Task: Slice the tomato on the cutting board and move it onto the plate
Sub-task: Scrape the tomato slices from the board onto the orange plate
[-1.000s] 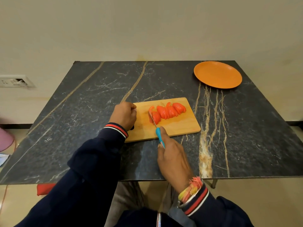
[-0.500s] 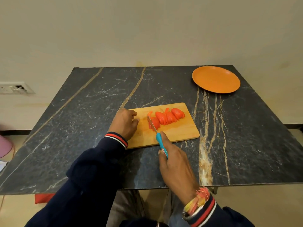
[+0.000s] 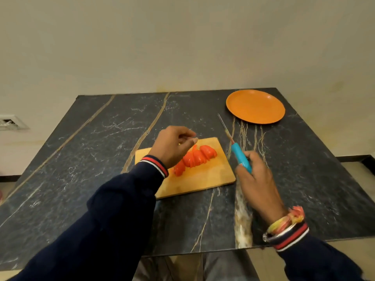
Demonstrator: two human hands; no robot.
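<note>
A row of red tomato slices (image 3: 197, 158) lies on the wooden cutting board (image 3: 209, 179) in the middle of the dark marble table. My left hand (image 3: 172, 147) hovers just above the left end of the slices, fingers loosely curled and holding nothing. To the right of the board my right hand (image 3: 255, 175) grips the blue handle of a thin knife (image 3: 235, 145), whose blade is lifted and points away toward the plate. The orange plate (image 3: 255, 106) sits bare at the table's far right corner.
The marble table (image 3: 101, 159) runs to a beige wall behind. A wall socket (image 3: 10, 122) shows at the left. The table's near edge is over my lap.
My right hand has lifted the knife off the tomato and swung it to the right of the board. My left hand has risen off the board's left edge to above the slices.
</note>
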